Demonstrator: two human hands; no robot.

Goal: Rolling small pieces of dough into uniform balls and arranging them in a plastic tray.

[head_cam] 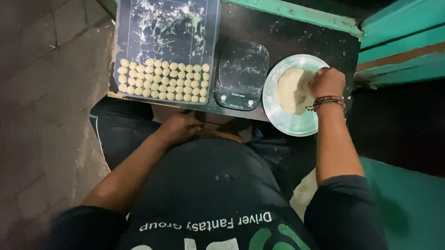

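Dark shirt and lap fill the near edge of my view; both forearms run up from there. Left hand (180, 128) rests low at the near edge of the bench (294, 36), fingers curled loosely, holding nothing I can see, though its underside is hidden. Right hand (326, 83) sits further up and to the right, over a pale round plate (291, 123), its grip closed down onto the dough lump (289, 90) lying in that plate. A bead bracelet (326, 101) circles the wrist. Dough lies just left of the right knuckles, touching the fingers, so the right hand is clearly the nearer one; the left is well apart from it. The lump's long axis runs roughly away from me, toward the plate's far rim. Left of the plate sits a dark kitchen scale (241, 74), dusted with flour. Further left, a floury clear tray (167, 19) carries neat rows of small dough balls (162, 81) along its near end.
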